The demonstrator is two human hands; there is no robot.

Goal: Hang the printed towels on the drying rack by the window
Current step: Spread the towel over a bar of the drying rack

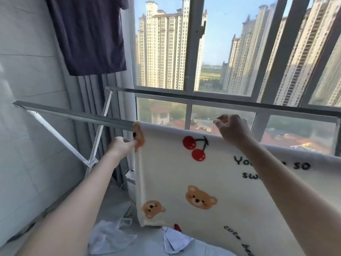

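A cream towel printed with cherries, bear faces and black lettering hangs draped over the near grey bar of the drying rack. My left hand pinches the towel's left edge just below the bar. My right hand is raised above the towel's top fold, fingers loosely curled, thumb and forefinger close together; whether they hold cloth is unclear. The rack's far bar runs along the window.
A dark navy garment hangs high at the left. The rack's crossed white legs stand by the tiled wall. A crumpled plastic bag and a pale cloth lie on the floor. Tower blocks show through the window.
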